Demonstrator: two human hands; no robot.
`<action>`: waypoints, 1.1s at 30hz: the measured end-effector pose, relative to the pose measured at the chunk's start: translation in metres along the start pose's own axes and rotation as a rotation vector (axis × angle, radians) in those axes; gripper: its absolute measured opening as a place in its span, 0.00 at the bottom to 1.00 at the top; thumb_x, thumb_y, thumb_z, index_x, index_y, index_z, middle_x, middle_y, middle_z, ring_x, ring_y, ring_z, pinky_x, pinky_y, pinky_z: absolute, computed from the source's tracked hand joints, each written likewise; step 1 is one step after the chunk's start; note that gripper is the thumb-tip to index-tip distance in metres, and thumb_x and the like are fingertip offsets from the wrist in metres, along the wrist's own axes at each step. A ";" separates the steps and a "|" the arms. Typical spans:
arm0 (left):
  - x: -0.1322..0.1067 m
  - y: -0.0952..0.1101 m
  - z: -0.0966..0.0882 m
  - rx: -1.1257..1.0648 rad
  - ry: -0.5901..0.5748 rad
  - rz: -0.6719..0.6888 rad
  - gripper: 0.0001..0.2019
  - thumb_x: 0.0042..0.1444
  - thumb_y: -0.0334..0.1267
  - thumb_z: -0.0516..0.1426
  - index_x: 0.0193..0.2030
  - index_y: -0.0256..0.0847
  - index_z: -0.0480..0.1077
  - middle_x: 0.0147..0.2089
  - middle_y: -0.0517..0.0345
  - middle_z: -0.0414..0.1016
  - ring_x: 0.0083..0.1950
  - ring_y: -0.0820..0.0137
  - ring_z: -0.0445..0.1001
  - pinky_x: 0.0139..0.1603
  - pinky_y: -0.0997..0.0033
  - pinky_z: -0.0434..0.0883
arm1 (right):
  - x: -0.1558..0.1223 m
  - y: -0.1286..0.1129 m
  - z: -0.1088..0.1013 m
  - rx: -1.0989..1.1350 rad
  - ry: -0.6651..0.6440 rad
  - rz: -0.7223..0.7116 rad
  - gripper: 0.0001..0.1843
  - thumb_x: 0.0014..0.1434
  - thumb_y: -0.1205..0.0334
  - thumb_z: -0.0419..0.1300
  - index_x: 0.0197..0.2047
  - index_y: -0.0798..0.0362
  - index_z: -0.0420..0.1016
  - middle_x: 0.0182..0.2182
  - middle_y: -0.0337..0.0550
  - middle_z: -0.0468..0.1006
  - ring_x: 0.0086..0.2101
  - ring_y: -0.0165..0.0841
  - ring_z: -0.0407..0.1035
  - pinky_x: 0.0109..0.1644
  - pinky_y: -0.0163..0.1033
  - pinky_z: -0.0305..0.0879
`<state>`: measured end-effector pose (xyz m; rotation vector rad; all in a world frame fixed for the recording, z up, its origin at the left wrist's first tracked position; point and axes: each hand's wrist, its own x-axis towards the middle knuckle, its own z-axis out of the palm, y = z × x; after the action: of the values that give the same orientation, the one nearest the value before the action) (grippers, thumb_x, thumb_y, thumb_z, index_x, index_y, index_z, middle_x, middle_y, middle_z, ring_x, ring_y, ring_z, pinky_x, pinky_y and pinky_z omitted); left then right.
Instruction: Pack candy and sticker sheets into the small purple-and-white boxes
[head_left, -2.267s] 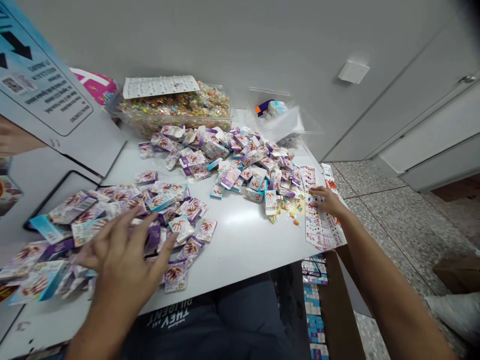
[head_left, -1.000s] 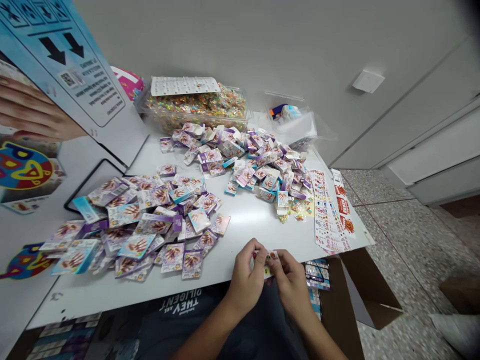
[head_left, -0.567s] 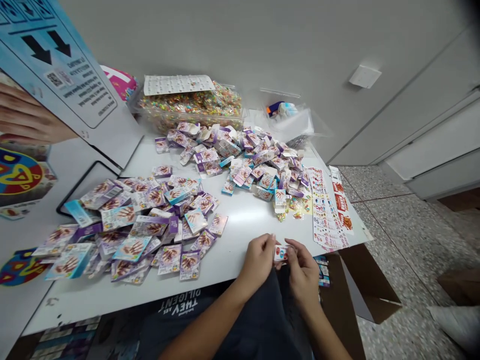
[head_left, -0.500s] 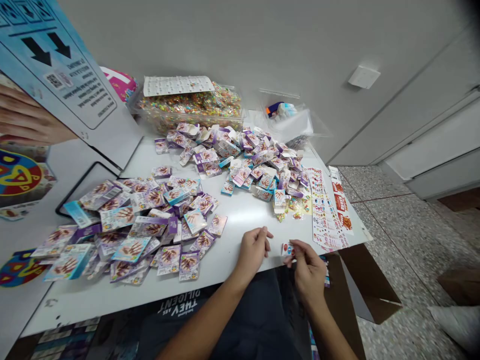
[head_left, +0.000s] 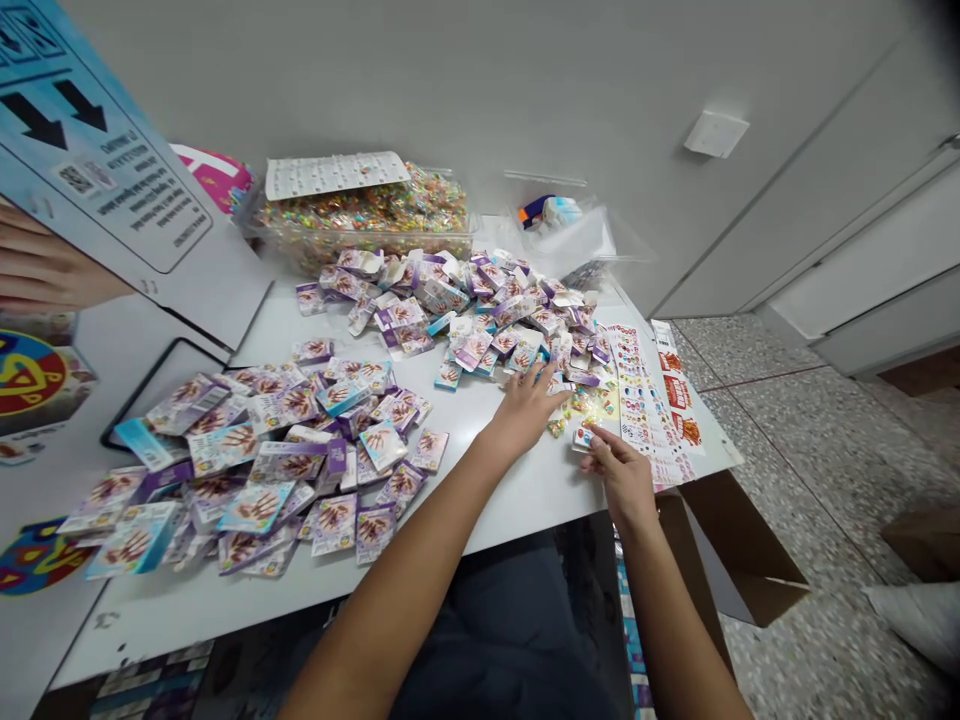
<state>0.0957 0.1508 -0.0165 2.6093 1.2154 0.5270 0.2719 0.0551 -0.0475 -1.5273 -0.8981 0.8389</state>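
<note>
My left hand [head_left: 527, 412] is stretched forward with its fingers apart, at the near edge of a pile of small open-topped boxes [head_left: 474, 348] in purple, blue and white. Its fingertips touch or cover a box there; which one I cannot tell. My right hand [head_left: 624, 478] is closed, pinching a small white sticker card [head_left: 582, 438] with red and blue pictures just above the table. Small clear bags of coloured beads [head_left: 592, 402] lie between the hands and the pile. To the left spreads a heap of closed-looking boxes [head_left: 292, 455].
A clear tub of bead bags [head_left: 442, 240] stands at the back with a printed sheet [head_left: 337, 176] on top. Sticker strips [head_left: 637, 400] lie along the right side of the white table [head_left: 480, 520]. A cardboard carton [head_left: 739, 560] sits below the right edge; a large display box [head_left: 127, 170] stands left.
My left hand has moved forward from the table's front to the open boxes, its fingers spreading. My right hand has moved slightly forward with the sticker card. The view has shifted a little.
</note>
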 end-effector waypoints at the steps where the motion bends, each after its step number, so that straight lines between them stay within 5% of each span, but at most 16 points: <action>1: 0.002 -0.001 -0.001 0.008 0.004 0.002 0.25 0.61 0.19 0.50 0.60 0.45 0.71 0.75 0.41 0.53 0.75 0.46 0.53 0.67 0.39 0.59 | -0.002 0.001 0.001 -0.018 -0.025 -0.017 0.28 0.50 0.43 0.71 0.46 0.57 0.84 0.21 0.39 0.77 0.19 0.32 0.70 0.25 0.40 0.68; 6: 0.000 -0.001 -0.022 -0.045 0.144 -0.049 0.16 0.59 0.28 0.59 0.54 0.40 0.69 0.69 0.40 0.62 0.70 0.48 0.58 0.65 0.43 0.60 | -0.006 0.007 -0.002 -0.174 -0.019 -0.183 0.14 0.60 0.56 0.60 0.40 0.54 0.84 0.22 0.37 0.74 0.19 0.29 0.64 0.26 0.39 0.66; 10: -0.022 0.004 -0.038 -0.348 0.333 -0.335 0.14 0.58 0.40 0.63 0.47 0.41 0.66 0.45 0.51 0.77 0.50 0.57 0.76 0.53 0.59 0.69 | -0.004 0.008 0.007 -0.307 -0.029 -0.336 0.13 0.61 0.60 0.57 0.41 0.51 0.83 0.40 0.49 0.77 0.38 0.40 0.75 0.46 0.49 0.74; 14: -0.053 0.013 -0.035 -0.718 0.310 -0.583 0.12 0.61 0.46 0.61 0.43 0.44 0.64 0.33 0.59 0.77 0.35 0.65 0.78 0.36 0.71 0.67 | -0.003 0.002 0.027 -0.562 -0.189 -0.514 0.15 0.62 0.60 0.59 0.49 0.52 0.81 0.53 0.56 0.72 0.55 0.51 0.67 0.62 0.60 0.65; 18: -0.078 0.014 -0.021 -0.809 0.189 -0.661 0.13 0.60 0.45 0.61 0.44 0.45 0.62 0.31 0.61 0.76 0.33 0.66 0.77 0.33 0.73 0.65 | 0.005 -0.006 0.042 -0.758 -0.238 -0.599 0.08 0.63 0.61 0.61 0.42 0.51 0.81 0.48 0.57 0.74 0.49 0.52 0.65 0.57 0.61 0.64; 21: -0.090 0.011 -0.011 -0.893 0.167 -0.655 0.11 0.61 0.42 0.59 0.44 0.45 0.61 0.33 0.61 0.75 0.33 0.69 0.75 0.33 0.74 0.66 | 0.013 -0.011 0.045 -0.677 -0.184 -0.578 0.08 0.63 0.63 0.59 0.33 0.49 0.79 0.42 0.54 0.74 0.46 0.50 0.64 0.55 0.59 0.63; 26: -0.099 0.011 -0.004 -1.008 0.154 -0.633 0.11 0.59 0.44 0.60 0.42 0.43 0.64 0.35 0.61 0.73 0.33 0.71 0.72 0.32 0.75 0.69 | 0.005 -0.020 0.041 -0.452 -0.092 -0.513 0.11 0.68 0.56 0.52 0.35 0.49 0.69 0.34 0.43 0.68 0.36 0.39 0.65 0.44 0.46 0.66; 29: -0.104 0.022 -0.004 -1.196 0.087 -0.637 0.14 0.59 0.47 0.61 0.45 0.41 0.66 0.35 0.59 0.74 0.33 0.69 0.73 0.30 0.73 0.71 | -0.016 -0.026 0.040 -0.325 -0.176 -0.441 0.15 0.72 0.53 0.46 0.33 0.48 0.62 0.26 0.35 0.64 0.26 0.32 0.61 0.31 0.37 0.63; 33: -0.115 0.037 -0.008 -1.321 -0.061 -0.568 0.14 0.59 0.46 0.60 0.46 0.39 0.69 0.37 0.56 0.75 0.36 0.67 0.75 0.30 0.73 0.71 | -0.040 -0.035 0.036 -0.147 -0.417 -0.297 0.11 0.70 0.50 0.55 0.42 0.48 0.67 0.29 0.35 0.69 0.23 0.28 0.62 0.26 0.34 0.60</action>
<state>0.0500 0.0393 -0.0231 1.1232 0.9670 0.7456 0.2183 0.0385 -0.0158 -1.3167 -1.4805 0.9011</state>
